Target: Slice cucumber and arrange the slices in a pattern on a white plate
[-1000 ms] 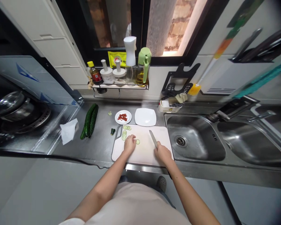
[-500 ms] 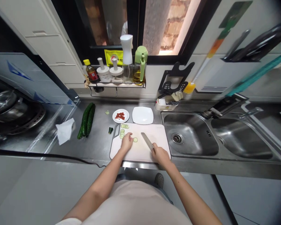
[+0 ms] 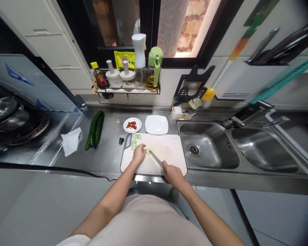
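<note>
My right hand is closed round the handle of a knife, whose tip lies at a single cucumber slice on the white cutting board. Just left of that slice, my left hand rests over the board with its fingers curled; whether anything is between them is too small to tell. Several pale green slices lie near the board's left edge, beyond my left hand. A small dark cucumber end sits on the counter beside the board.
Behind the board are a small plate of red pieces and a white square plate. Cucumbers and a white tissue lie left. A double sink is at right; bottles stand on a rack.
The knife has moved left and its tip is now at the single slice. My right hand has shifted slightly left and nearer to me. My left hand has hardly moved.
</note>
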Demonstrator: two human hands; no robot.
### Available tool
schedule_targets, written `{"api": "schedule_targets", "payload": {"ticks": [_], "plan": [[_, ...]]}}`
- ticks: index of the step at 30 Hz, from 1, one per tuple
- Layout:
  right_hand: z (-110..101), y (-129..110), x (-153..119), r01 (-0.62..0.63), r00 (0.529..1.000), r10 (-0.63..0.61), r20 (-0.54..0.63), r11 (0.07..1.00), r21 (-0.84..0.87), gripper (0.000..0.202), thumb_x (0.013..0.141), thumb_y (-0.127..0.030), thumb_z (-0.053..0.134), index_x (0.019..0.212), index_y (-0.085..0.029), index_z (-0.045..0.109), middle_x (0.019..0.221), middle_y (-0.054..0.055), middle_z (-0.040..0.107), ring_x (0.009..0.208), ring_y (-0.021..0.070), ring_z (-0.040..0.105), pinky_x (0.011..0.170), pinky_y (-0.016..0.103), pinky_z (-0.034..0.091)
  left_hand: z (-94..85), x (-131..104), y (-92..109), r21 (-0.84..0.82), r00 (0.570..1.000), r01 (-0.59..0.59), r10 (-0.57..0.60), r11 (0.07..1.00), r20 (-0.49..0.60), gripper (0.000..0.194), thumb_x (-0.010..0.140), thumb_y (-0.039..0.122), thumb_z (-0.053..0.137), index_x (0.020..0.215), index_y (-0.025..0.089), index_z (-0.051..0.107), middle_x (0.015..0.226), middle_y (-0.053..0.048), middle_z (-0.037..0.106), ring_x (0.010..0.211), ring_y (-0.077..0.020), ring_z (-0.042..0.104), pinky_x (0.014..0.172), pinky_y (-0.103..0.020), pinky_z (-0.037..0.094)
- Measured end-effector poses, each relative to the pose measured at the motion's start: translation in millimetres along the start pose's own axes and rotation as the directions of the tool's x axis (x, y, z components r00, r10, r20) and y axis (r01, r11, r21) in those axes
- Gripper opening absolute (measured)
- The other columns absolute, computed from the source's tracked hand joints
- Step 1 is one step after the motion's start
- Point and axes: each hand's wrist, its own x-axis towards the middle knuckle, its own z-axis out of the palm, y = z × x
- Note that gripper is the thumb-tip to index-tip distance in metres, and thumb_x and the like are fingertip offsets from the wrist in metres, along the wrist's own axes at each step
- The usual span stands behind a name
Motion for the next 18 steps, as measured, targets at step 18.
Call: {"api": "schedule_targets", "payload": {"ticks": [18], "plan": [[-1.4,-2.6,8.6,0.023,0.997,-0.023,0.069,1.000,-0.004,0.037,0.087,-0.010,0.035,0.123,-0.017,0.038,0.096,0.015,0.067,0.094,0.0244,0.064,0.073,0.031,0.040,-0.6,3.0,1.4,0.026,0.999,0.037,-0.038,0.999,0.022,0.026,0.076,0.011,0.054,0.100,0.017,0.062,0.078,-0.002,0.059,0.079,-0.0156,0.056,0.078,-0.027,0.043]]}}
